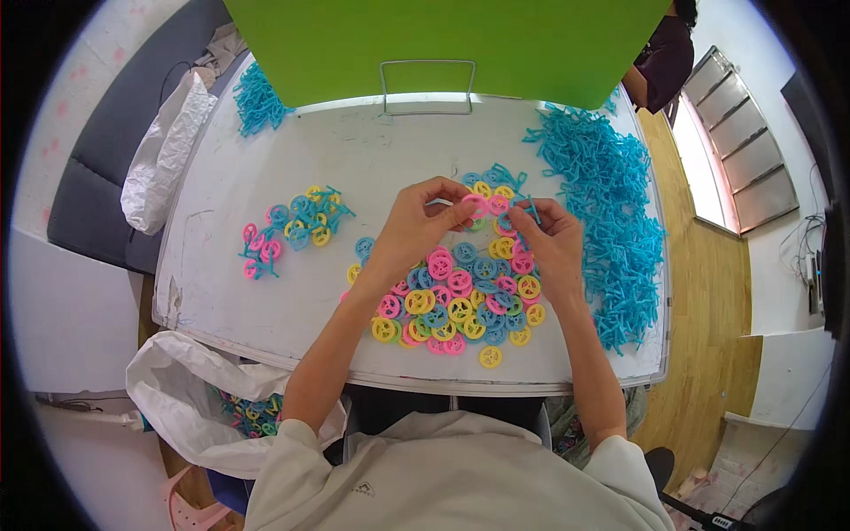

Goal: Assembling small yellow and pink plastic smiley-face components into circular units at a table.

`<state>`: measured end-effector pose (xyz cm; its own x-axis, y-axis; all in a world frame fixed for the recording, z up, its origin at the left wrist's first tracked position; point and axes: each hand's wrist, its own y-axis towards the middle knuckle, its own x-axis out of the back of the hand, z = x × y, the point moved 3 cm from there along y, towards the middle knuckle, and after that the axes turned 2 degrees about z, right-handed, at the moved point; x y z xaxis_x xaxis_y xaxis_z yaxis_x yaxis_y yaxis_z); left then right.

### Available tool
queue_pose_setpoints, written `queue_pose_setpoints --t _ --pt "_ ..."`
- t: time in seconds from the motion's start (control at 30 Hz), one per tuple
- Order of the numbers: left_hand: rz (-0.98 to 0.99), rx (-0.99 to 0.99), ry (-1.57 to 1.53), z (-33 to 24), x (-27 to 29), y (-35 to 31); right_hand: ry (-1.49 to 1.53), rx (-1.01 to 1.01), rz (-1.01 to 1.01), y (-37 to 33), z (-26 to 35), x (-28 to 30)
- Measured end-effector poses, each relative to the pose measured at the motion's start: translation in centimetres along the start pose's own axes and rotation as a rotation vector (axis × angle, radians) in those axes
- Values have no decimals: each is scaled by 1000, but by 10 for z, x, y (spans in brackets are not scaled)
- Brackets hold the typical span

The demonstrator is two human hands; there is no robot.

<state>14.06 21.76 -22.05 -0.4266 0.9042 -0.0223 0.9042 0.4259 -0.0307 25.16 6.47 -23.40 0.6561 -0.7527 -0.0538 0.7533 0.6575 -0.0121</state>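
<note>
Over the white table, my left hand (pixel 423 219) pinches a small pink spoked plastic wheel (pixel 475 206) between thumb and fingers. Close beside it on the right, my right hand (pixel 553 243) grips a thin blue plastic piece (pixel 533 209) by its lower part. The wheel and the blue piece look apart. Beneath both hands spreads a pile of loose wheels (pixel 459 309) in pink, yellow, blue and green. Right of my right hand lies a large heap of blue plastic pieces (pixel 611 221). To the left sits a smaller group of wheels joined or mixed with blue pieces (pixel 299 219).
A green panel (pixel 443 49) with a wire handle (pixel 428 112) stands at the table's (pixel 221 301) far side. More blue pieces (pixel 258 102) lie at the far left corner. A white sack (pixel 190 416) holding colourful parts stands at the near left. Another person (pixel 664 62) is at the far right.
</note>
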Motion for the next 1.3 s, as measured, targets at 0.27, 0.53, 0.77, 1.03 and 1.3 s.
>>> queue_pose_setpoints --t 0.27,0.53,0.77,1.03,1.3 --pt "77 53 -110 4 -17 -3 -48 20 -16 0 -10 -5" --pt "5 40 -61 15 -16 -1 -159 75 51 -5 -6 -14" --pt "-105 -110 168 14 -27 -9 -53 -45 93 -3 -10 -13" --pt "-140 -123 34 7 -21 -6 -49 59 30 -10 8 -18" --pt "-70 -60 -67 14 -21 -4 -165 34 93 -4 4 -7"
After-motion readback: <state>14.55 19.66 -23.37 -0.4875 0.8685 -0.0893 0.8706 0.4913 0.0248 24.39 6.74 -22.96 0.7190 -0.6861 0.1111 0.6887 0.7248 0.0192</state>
